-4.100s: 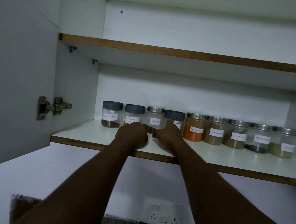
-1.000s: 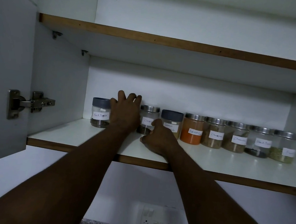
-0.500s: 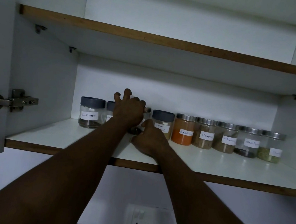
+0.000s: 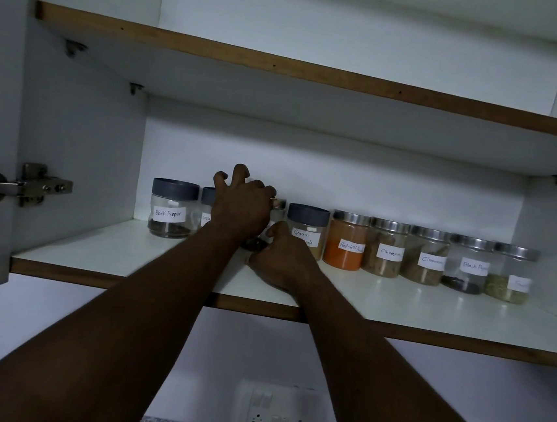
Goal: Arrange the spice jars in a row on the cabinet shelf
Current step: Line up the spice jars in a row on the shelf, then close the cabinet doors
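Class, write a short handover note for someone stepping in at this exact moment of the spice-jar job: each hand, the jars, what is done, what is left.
Left hand: fingers curled over the top of the steel-lidded jar, third from the left.
Right hand: curled, resting on the shelf, thumb up by that jar's base.
Jars: nine stand along the shelf's back, from the Black Pepper jar to the rightmost jar.
Done: the row is nearly formed.
Left: probably nudge the held jar into line, then let go.
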### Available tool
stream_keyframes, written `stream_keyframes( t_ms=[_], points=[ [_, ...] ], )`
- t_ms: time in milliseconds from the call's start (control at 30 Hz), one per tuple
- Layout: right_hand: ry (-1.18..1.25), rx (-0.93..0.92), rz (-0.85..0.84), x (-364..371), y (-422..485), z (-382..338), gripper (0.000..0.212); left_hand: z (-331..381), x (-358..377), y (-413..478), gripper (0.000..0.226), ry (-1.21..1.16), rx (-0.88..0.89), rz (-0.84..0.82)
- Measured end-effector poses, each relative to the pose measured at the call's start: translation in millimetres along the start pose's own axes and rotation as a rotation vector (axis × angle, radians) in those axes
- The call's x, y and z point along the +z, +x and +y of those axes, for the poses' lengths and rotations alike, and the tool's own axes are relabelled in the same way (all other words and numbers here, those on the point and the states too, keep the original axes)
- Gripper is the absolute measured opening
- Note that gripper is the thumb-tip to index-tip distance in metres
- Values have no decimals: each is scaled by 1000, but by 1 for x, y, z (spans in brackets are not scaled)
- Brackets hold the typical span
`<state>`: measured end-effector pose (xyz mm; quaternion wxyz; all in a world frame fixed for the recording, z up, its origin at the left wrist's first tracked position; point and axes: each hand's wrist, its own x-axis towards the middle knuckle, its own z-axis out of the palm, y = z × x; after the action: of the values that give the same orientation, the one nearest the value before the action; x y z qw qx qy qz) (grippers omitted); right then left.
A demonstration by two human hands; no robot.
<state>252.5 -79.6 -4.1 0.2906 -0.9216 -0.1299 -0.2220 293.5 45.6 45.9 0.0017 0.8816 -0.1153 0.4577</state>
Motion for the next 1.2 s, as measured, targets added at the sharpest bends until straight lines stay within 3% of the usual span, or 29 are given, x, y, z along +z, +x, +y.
stream_keyframes(
  t_ms=[133, 267, 367, 433, 500, 633, 733, 933, 1033, 1200],
  points=[
    [-18, -46, 25, -1, -1, -2, 42, 1, 0, -5, 45, -14, 2, 59],
    [-74, -97, 28, -3, -5, -5, 9, 5, -10, -12, 64, 8, -19, 106],
    [-110, -105, 22, -4, -7, -8, 19, 5, -22, -27, 83, 55, 10, 78],
    [-166, -114, 16, -7, -9, -12, 11, 3, -27, -44, 68, 93, 43, 102],
    [-253, -149, 16, -8, -14, -17, 14, 1, -33, -63, 51, 83, 57, 23],
    [-377, -204, 36, -12, -29, -27, 25, -12, -60, -101, 28, -36, -146, -183],
    [-407, -204, -25, -16, -43, -36, 34, -20, -85, -137, 21, -81, -152, -236],
    [-274, -372, 25, 0, -117, -88, 25, -26, -151, -208, 27, -221, -354, -161],
    [-167, -501, 29, 18, -164, -135, 14, -28, -189, -239, 26, -142, -482, -86],
    [-128, -754, 47, 25, -227, -218, 15, -48, -270, -305, 26, 19, -610, 55]
  ],
)
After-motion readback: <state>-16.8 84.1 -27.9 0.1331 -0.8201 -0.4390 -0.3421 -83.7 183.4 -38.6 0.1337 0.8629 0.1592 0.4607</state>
